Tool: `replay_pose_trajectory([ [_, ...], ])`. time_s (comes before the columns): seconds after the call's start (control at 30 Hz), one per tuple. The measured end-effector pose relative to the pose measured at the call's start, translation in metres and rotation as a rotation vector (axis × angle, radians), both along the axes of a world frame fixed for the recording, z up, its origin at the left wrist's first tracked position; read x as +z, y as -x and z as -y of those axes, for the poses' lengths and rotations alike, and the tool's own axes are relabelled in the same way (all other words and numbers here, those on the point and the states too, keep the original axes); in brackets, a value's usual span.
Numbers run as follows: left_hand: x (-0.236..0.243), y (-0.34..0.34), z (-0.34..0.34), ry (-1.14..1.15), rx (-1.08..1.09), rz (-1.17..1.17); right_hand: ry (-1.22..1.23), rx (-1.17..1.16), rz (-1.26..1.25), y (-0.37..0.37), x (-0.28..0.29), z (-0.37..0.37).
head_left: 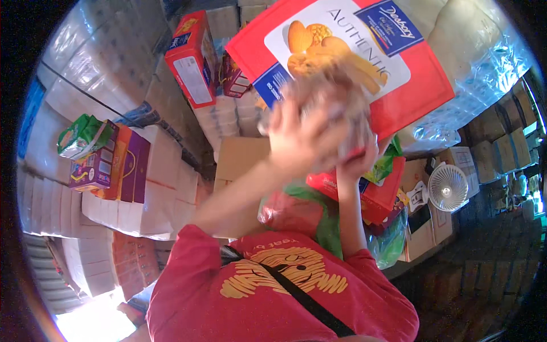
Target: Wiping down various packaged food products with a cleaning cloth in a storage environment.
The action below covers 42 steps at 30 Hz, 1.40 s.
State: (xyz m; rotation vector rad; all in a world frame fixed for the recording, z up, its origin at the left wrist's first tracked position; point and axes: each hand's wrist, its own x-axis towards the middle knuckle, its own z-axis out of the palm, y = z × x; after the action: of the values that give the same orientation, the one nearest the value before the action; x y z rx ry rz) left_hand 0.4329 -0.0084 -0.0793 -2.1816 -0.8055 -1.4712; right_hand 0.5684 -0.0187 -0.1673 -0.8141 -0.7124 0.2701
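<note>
A crumpled clear plastic packet [347,108], blurred by motion, is between my hands at chest height. My left hand [299,137] lies against its near left side, its fingers smeared by movement. From below right, my right hand [359,162] grips the packet's lower end, where a bit of red shows; what the packet holds is too blurred to make out. Right behind it stands a large red biscuit box [410,91], tilted, with a white panel picturing biscuits and a blue label. The packet and my left hand hide part of the box's lower left.
Another red box [196,60] stands at the back left. Purple and orange boxes with a green packet [85,137] sit on white wrapped bundles [145,211] at left. A cardboard carton [242,157] is ahead; a white fan [447,187], red boxes [382,196] and plastic bags are at right.
</note>
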Motion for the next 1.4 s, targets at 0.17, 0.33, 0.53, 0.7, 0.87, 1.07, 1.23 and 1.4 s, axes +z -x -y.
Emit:
replay_pose_trajectory([
  [0.17, 0.046, 0.041, -0.108, -0.003, 0.179, 0.217, -0.162, 0.307, -0.204, 0.012, 0.054, 0.018],
  [0.33, 0.034, 0.017, -0.078, -0.088, 0.108, 0.150, -0.172, 0.261, -0.074, 0.021, 0.065, 0.019],
  [0.53, 0.021, 0.002, -0.026, -0.024, 0.006, -0.131, -0.202, 0.332, -0.182, 0.004, 0.054, 0.019],
  [0.7, 0.070, 0.018, -0.111, 0.130, 0.239, 0.265, -0.172, 0.328, -0.095, 0.014, 0.066, 0.022],
  [0.87, 0.029, -0.024, -0.047, -0.137, 0.016, 0.003, -0.110, 0.257, -0.072, 0.013, 0.057, 0.020],
  [1.07, 0.059, -0.024, -0.092, -0.010, 0.051, 0.086, -0.076, 0.256, -0.039, 0.008, 0.056, 0.022],
  [1.23, 0.082, -0.010, -0.130, -0.049, 0.310, 0.264, -0.116, 0.244, 0.104, 0.015, 0.053, 0.016],
  [1.4, 0.047, -0.040, -0.037, -0.234, -0.440, -0.128, -0.033, 0.205, -0.015, -0.002, 0.020, 0.020],
])
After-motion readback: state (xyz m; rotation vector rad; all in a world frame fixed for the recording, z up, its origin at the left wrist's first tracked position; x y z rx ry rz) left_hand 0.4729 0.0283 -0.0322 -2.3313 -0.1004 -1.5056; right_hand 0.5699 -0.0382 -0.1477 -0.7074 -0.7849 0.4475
